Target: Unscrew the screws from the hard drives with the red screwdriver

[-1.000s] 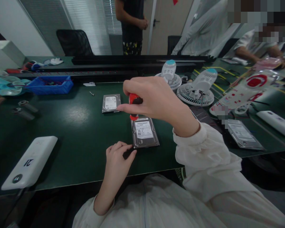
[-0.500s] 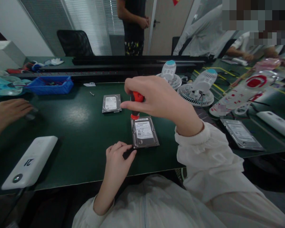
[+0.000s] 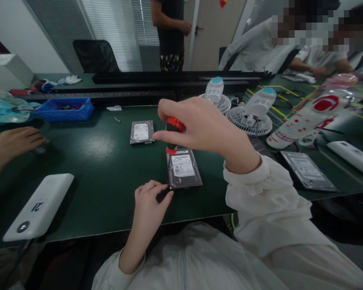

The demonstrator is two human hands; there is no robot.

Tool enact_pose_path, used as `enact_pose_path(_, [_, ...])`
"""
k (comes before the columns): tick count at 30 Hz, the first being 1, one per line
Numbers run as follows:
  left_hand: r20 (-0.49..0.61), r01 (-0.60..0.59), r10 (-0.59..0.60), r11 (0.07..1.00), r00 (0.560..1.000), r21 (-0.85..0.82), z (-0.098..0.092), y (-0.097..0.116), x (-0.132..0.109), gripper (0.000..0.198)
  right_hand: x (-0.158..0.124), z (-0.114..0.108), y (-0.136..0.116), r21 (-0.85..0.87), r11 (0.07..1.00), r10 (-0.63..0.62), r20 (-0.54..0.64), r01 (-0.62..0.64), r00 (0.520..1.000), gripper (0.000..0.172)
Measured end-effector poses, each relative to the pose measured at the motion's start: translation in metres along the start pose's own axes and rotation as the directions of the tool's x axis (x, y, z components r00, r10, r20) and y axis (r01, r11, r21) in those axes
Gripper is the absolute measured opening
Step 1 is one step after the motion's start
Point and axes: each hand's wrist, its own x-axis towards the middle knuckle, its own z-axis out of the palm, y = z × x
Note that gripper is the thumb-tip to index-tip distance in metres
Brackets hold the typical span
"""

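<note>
A hard drive (image 3: 186, 171) with a white label lies flat on the green table before me. My left hand (image 3: 153, 197) grips its near left corner between thumb and fingers; a dark patch between them is unclear. Above the drive, my right hand (image 3: 196, 125) is closed around the red and black handle of a screwdriver (image 3: 172, 150). The screwdriver stands almost upright, its thin shaft reaching down to the left edge of the drive; its tip is hard to make out. Just beyond, to the left, lies a second hard drive (image 3: 142, 131), with a small screw-like piece (image 3: 117, 119) farther left.
Another person's hand (image 3: 16, 141) rests at the left, near a white power bank (image 3: 38, 207). A blue tray (image 3: 65, 112) stands behind. To the right are white fans (image 3: 249, 117), a patterned bottle (image 3: 302, 117), a third hard drive (image 3: 310, 171) and another white device (image 3: 352, 158).
The screwdriver handle has turned slightly in my right hand. My left hand and the drive stay put. The other person's hand at the left has shifted a little to the right.
</note>
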Motion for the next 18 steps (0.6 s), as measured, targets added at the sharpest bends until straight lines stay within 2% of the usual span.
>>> enact_pose_path(2, [0.001, -0.005, 0.005, 1.000, 1.000, -0.001, -0.0003, 0.0000, 0.0001, 0.011, -0.0014, -0.0014, -0.0003, -0.005, 1.000, 0.015, 0.006, -0.015, 1.000, 0.030])
enact_pose_path(6, [0.002, -0.005, 0.005, 1.000, 1.000, 0.015, -0.0007, 0.0009, 0.0000, 0.010, -0.0039, -0.0038, 0.0033, 0.096, 0.991, -0.090, 0.004, 0.089, 0.996, 0.016])
enact_pose_path(10, [0.008, 0.006, -0.007, 1.000, 1.000, 0.027, -0.0005, 0.0011, -0.0004, 0.009, -0.0017, -0.0025, 0.0067, 0.145, 0.975, -0.179, 0.058, 0.169, 0.982, 0.027])
enact_pose_path(12, [0.005, 0.003, -0.003, 1.000, 1.000, 0.015, -0.0001, 0.0004, -0.0004, 0.009, 0.0003, -0.0012, 0.0059, 0.097, 0.984, -0.156, 0.082, 0.148, 0.984, 0.028])
enact_pose_path(15, [-0.001, -0.009, 0.009, 1.000, 1.000, -0.005, 0.0007, -0.0005, -0.0001, 0.009, 0.0014, -0.0002, 0.0031, -0.026, 0.998, -0.047, 0.065, 0.049, 0.997, 0.028])
enact_pose_path(18, [-0.008, -0.015, 0.015, 1.000, 1.000, -0.004, 0.0009, -0.0009, 0.0002, 0.009, -0.0003, -0.0004, 0.0029, -0.031, 0.999, -0.021, 0.036, 0.022, 0.999, 0.030])
